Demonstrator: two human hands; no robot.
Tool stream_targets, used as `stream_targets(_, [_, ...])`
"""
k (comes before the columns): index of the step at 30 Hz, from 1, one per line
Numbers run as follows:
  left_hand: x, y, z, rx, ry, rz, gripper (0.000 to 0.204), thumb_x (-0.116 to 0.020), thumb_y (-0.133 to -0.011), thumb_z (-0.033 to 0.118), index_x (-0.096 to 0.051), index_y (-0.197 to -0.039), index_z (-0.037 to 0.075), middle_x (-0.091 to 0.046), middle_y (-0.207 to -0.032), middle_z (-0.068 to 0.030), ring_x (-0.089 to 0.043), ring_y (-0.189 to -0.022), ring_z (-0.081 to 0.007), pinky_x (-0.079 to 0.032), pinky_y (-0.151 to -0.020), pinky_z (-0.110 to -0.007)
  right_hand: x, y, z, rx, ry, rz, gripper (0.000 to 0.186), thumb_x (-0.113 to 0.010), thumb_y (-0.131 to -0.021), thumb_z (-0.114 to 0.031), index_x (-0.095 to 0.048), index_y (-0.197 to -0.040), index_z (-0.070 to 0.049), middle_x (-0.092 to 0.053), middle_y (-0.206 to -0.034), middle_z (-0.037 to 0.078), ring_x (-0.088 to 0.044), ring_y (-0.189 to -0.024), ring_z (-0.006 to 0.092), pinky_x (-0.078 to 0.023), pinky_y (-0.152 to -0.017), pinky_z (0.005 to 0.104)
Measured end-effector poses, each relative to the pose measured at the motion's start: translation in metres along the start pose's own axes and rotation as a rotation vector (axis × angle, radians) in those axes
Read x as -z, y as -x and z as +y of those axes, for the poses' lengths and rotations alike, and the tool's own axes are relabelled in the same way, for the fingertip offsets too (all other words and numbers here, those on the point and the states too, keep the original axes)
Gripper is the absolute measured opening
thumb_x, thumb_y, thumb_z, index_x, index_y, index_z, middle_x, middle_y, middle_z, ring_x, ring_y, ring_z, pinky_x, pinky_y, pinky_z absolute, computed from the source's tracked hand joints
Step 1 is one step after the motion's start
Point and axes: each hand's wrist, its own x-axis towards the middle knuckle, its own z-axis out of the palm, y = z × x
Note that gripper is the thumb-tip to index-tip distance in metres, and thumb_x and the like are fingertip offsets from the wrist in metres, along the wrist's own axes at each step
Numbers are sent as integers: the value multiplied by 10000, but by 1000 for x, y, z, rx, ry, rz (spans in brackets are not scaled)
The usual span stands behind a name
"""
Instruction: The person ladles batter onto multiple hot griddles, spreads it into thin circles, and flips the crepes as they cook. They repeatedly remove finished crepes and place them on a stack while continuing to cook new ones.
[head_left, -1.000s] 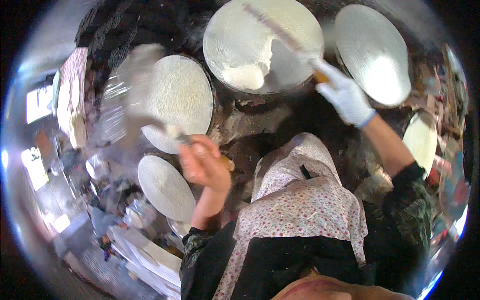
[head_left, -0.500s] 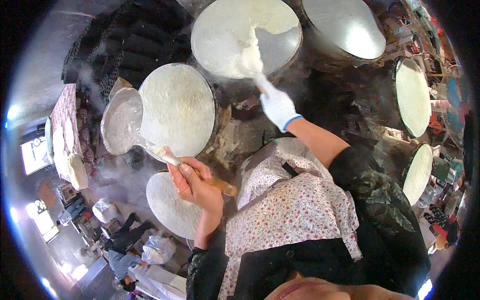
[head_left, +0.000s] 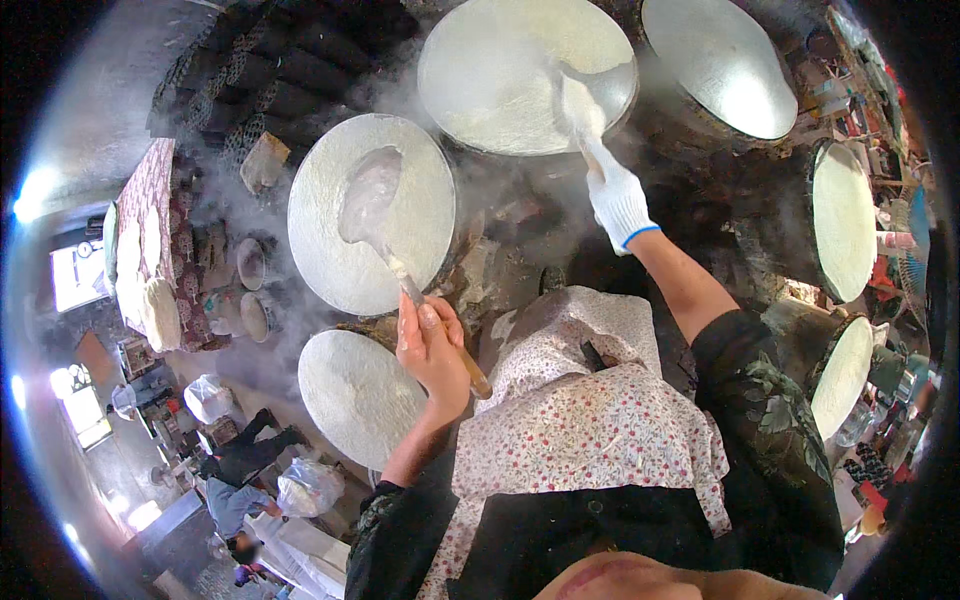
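My bare left hand [head_left: 432, 355] is closed on the wooden handle of a ladle [head_left: 365, 205]; its wide, batter-smeared bowl is over the round griddle [head_left: 322, 220] at the middle left, which has a pale layer on it. My white-gloved right hand [head_left: 617, 205] is closed on a spreading tool [head_left: 588, 140], its head coated in batter [head_left: 578, 105] at the lower right of the top griddle [head_left: 500, 70], where a grey bare patch shows beside the pale layer. Steam blurs that head. Another coated griddle [head_left: 355, 395] lies left of my left wrist.
More griddles are at top right [head_left: 705, 50] and right [head_left: 840, 220] [head_left: 838, 385], plus a fan [head_left: 908, 255]. A cloth-covered table [head_left: 140, 210] with pale sheets stands far left. A person [head_left: 240, 495] works at lower left beside bags [head_left: 308, 485]. Dark stacks [head_left: 240, 60] fill the upper left.
The ladle has moved rightward from the griddle's left edge onto its middle. My gloved hand has shifted right, and the bare patch on the top griddle looks smaller. More steam is rising.
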Motion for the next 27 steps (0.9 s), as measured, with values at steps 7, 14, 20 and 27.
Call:
stream_targets(7, [-19, -12, 9, 166, 117, -35, 327, -453, -1131, 121, -522, -1434, 20, -545, -856, -32, -453, -619, -76, -394, -527, -240, -20, 14, -21, 394, 217, -347, 564, -519, -1042, -210, -404, -1592, -251, -718, -925, 265, -727, -805, 423, -562, -719, 560])
stream_targets(14, [-41, -12, 23, 141, 25, -76, 402, -446, -1133, 112, -478, -1531, 57, -546, -887, -31, -440, -637, -85, -394, -569, -257, 38, -4, 15, 106, 7, -33, 477, -541, -1024, -277, -545, -1500, -318, -732, -1088, 237, -711, -950, 461, -570, -838, 534])
stream_targets(20, [-72, -6, 41, 234, 127, 32, 419, -443, -1130, 93, -466, -1546, 43, -543, -859, -18, -451, -627, -77, -386, -545, -231, 39, -7, 24, 163, 238, -312, 562, -519, -1034, -260, -418, -1565, -414, -753, -1005, 211, -726, -881, 447, -582, -780, 554])
stream_targets(27, [-112, -11, 42, 248, 123, -44, 457, -460, -1138, 141, -418, -1586, 67, -537, -890, -20, -446, -650, -77, -398, -564, -244, 72, -10, -6, 355, -51, -103, 481, -512, -1032, -268, -528, -1508, -331, -748, -1030, 215, -733, -892, 425, -590, -763, 509])
